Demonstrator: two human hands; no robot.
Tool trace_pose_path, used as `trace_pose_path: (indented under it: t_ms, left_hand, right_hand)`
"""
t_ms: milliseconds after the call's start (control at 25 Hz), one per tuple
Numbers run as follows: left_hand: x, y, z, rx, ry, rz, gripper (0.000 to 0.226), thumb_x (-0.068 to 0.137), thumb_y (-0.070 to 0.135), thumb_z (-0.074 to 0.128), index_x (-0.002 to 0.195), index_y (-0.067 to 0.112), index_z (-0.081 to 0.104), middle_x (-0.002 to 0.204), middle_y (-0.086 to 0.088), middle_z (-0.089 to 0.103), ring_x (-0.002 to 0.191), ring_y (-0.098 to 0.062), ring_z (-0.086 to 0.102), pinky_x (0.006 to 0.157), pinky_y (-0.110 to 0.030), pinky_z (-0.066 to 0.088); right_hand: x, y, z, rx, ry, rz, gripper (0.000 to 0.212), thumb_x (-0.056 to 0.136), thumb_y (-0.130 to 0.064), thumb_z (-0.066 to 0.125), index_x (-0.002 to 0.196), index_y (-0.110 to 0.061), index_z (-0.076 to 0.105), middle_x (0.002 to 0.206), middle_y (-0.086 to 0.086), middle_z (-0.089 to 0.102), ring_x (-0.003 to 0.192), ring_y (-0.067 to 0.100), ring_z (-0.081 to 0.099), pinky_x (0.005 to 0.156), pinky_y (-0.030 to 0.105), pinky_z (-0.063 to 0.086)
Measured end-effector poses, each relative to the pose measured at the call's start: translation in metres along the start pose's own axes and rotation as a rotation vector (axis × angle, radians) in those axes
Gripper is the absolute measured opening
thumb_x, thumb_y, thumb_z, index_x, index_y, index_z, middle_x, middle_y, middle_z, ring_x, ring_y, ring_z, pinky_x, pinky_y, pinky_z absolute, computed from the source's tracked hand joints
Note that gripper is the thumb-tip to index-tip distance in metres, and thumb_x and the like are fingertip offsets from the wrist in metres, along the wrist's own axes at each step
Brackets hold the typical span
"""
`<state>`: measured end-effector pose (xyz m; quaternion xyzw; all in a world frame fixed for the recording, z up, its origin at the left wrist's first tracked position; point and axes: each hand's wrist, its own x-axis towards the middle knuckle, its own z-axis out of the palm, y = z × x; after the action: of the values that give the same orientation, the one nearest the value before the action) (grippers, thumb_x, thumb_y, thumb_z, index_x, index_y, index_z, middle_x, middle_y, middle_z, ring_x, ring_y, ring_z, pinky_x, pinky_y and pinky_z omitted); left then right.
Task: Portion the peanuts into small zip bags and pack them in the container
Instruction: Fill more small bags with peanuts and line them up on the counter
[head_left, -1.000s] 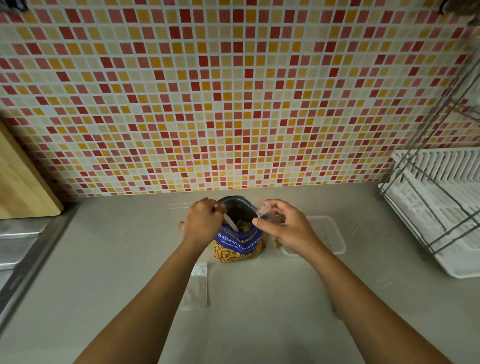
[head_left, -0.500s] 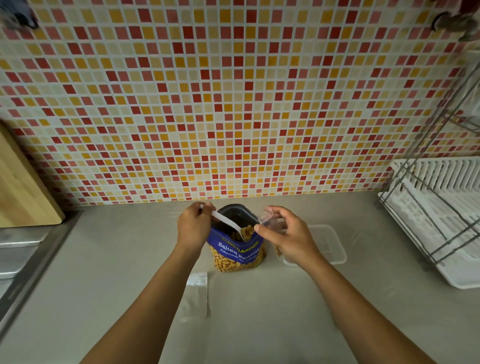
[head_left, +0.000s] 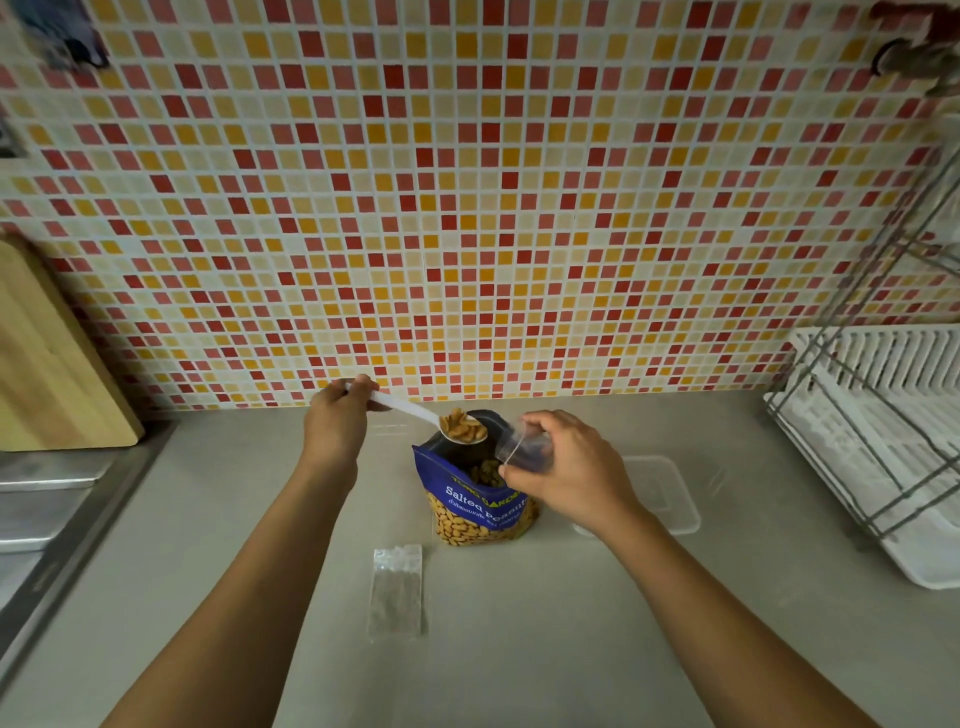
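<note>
An open blue bag of salted peanuts (head_left: 475, 512) stands upright on the counter. My left hand (head_left: 337, 423) grips the handle of a white plastic spoon (head_left: 415, 413); its bowl is heaped with peanuts and hovers just above the bag's mouth. My right hand (head_left: 563, 470) holds a small clear zip bag (head_left: 522, 447) open at the right rim of the peanut bag, its mouth facing the spoon. A clear plastic container (head_left: 667, 493) sits on the counter right of the bag, partly hidden by my right hand.
A small stack of empty zip bags (head_left: 397, 592) lies flat in front of the peanut bag. A white dish rack with a wire frame (head_left: 878, 441) fills the right side. A wooden cutting board (head_left: 49, 364) leans at the left above a steel sink edge (head_left: 47, 499).
My left hand has lifted the spoon out of the peanut bag, loaded with peanuts, and drawn back to the left. My right hand keeps the zip bag at the rim.
</note>
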<state>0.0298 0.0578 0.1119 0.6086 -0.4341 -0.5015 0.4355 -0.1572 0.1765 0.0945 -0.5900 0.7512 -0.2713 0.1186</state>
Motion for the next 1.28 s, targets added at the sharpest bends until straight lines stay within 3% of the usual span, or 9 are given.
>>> trace_pose_path:
  t_ms: [240,320,480,720,840,960,1040,1160,1280]
  left_hand:
    - [-0.013,0.032,0.009,0.115,-0.070,0.188,0.026,0.098,0.028,0.042,0.102,0.010,0.060,0.103,-0.001,0.062,0.093,-0.014,0.055,0.080,-0.028,0.036]
    - [-0.026,0.037,0.014,0.278,-0.134,0.443,0.025,0.097,0.028,0.042,0.095,0.012,0.062,0.095,0.001,0.063,0.081,-0.008,0.056,0.070,-0.022,0.041]
    - [-0.039,0.048,0.010,0.626,-0.229,0.955,0.027,0.092,0.045,0.044,0.086,0.028,0.064,0.088,0.013,0.062,0.091,-0.015,0.060,0.078,-0.039,0.050]
    - [-0.032,0.065,-0.012,0.235,-0.121,0.481,0.022,0.096,0.030,0.046,0.095,0.017,0.064,0.086,0.007,0.064,0.079,-0.014,0.058,0.070,-0.028,0.046]
    - [-0.031,0.022,0.007,0.522,-0.189,0.455,0.025,0.096,0.028,0.047,0.102,0.010,0.064,0.094,-0.002,0.066,0.075,-0.012,0.057,0.066,-0.024,0.045]
    - [-0.027,-0.023,0.018,0.739,-0.262,0.412,0.029,0.092,0.032,0.054,0.115,0.014,0.059,0.116,-0.006,0.064,0.101,-0.021,0.059,0.084,-0.038,0.051]
    - [-0.031,-0.034,0.016,0.767,-0.159,0.405,0.042,0.088,0.035,0.059,0.126,0.017,0.051,0.130,-0.006,0.054,0.116,-0.024,0.052,0.095,-0.049,0.048]
    - [-0.065,-0.030,0.008,0.631,0.004,0.588,0.037,0.090,0.026,0.058,0.125,0.016,0.053,0.132,-0.005,0.049,0.121,-0.021,0.048,0.093,-0.032,0.047]
    - [-0.107,-0.033,0.012,0.418,-0.446,0.529,0.030,0.087,0.023,0.062,0.117,0.018,0.061,0.112,0.002,0.064,0.101,-0.011,0.061,0.080,-0.016,0.049]
  right_hand:
    - [0.006,-0.013,0.007,0.075,0.048,-0.005,0.058,0.071,-0.050,0.071,0.121,-0.027,0.051,0.119,-0.010,0.057,0.102,0.010,0.054,0.076,0.024,0.042]
    - [0.007,-0.016,0.010,0.124,0.076,0.001,0.057,0.070,-0.050,0.072,0.119,-0.027,0.053,0.117,-0.009,0.058,0.102,0.011,0.055,0.076,0.025,0.043]
    - [0.007,-0.017,0.011,0.251,0.107,0.012,0.054,0.070,-0.047,0.073,0.116,-0.024,0.057,0.110,-0.006,0.062,0.097,0.014,0.059,0.078,0.033,0.052]
    - [0.007,-0.008,-0.003,0.488,0.069,0.247,0.045,0.068,-0.044,0.077,0.102,-0.021,0.058,0.097,-0.007,0.064,0.091,0.012,0.061,0.075,0.026,0.052]
    - [0.004,-0.008,-0.013,0.565,0.083,0.298,0.039,0.067,-0.043,0.079,0.090,-0.019,0.058,0.089,-0.005,0.064,0.085,0.011,0.061,0.061,0.019,0.044]
    - [-0.004,-0.011,-0.023,0.588,0.057,0.297,0.035,0.068,-0.043,0.078,0.074,-0.021,0.052,0.077,-0.005,0.062,0.075,0.013,0.059,0.056,0.020,0.039]
    - [-0.008,-0.012,-0.031,0.570,0.046,0.292,0.038,0.068,-0.044,0.077,0.067,-0.021,0.048,0.068,-0.006,0.057,0.068,0.012,0.054,0.057,0.023,0.038]
    - [-0.015,-0.011,-0.047,0.539,0.037,0.285,0.040,0.069,-0.046,0.076,0.067,-0.019,0.047,0.068,-0.005,0.055,0.067,0.010,0.051,0.057,0.023,0.039]
    - [-0.018,-0.006,-0.050,0.560,0.015,0.278,0.039,0.068,-0.047,0.077,0.068,-0.019,0.049,0.072,-0.005,0.059,0.071,0.011,0.055,0.063,0.025,0.044]
